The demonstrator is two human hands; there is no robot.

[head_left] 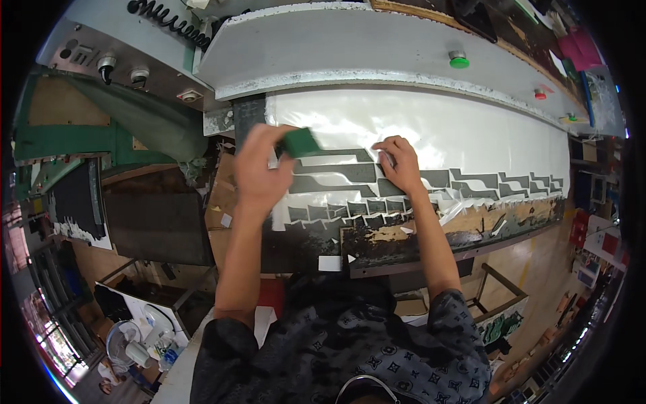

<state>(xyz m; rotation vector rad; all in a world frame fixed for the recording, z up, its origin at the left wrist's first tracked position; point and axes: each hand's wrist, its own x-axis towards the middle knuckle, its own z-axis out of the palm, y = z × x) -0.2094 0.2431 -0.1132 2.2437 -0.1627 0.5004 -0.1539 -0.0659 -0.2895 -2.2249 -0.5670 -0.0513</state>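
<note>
My left hand [261, 168], somewhat blurred, is closed on a small green block [301, 142] at the left part of a glossy white sheet [431, 128]. Rows of angular shapes are cut out of the sheet's near half, and dark grey [334, 183] shows through them. Lower down, strips of the sheet are narrow and ragged. My right hand [402, 165] rests at the sheet's middle beside the cut-outs, its thumb and forefinger apart and its other fingers bent. Nothing shows between those fingers.
Along the far side runs a grey machine beam [323, 50] with a green button [459, 62] and a red button [540, 94]. A control panel with knobs [108, 67] stands at left. White scraps [330, 263] lie by the worn near edge. A fan [126, 342] is lower left.
</note>
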